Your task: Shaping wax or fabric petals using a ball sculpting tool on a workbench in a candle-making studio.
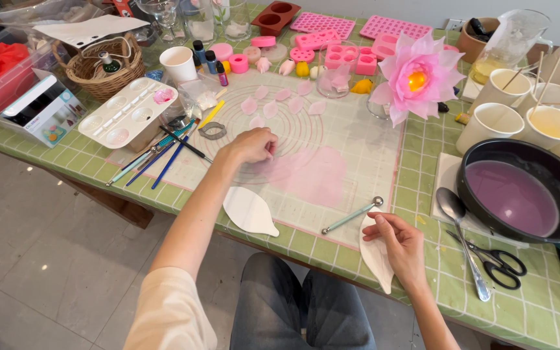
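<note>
My left hand [252, 145] rests on the pale mat [351, 129], fingers curled at the edge of a thin pink wax patch [312, 175]; whether it pinches anything I cannot tell. Several small pink petals [283, 104] lie on the mat just beyond it. My right hand [400, 243] lies at the table's near edge with its fingers on a white leaf-shaped mould [376, 256]. A second white leaf mould [249, 210] sits between my hands. A metal ball-tipped tool [351, 215] lies next to my right hand. A finished pink lotus flower [417, 74] stands at the back.
A black pan of purple wax [520, 194], a spoon [461, 240] and scissors [497, 262] are at the right, paper cups [520, 110] behind. Pink silicone moulds [338, 42], a white palette [128, 110], brushes [163, 152], a wicker basket [105, 65] and dye bottles [209, 61] crowd the back and left.
</note>
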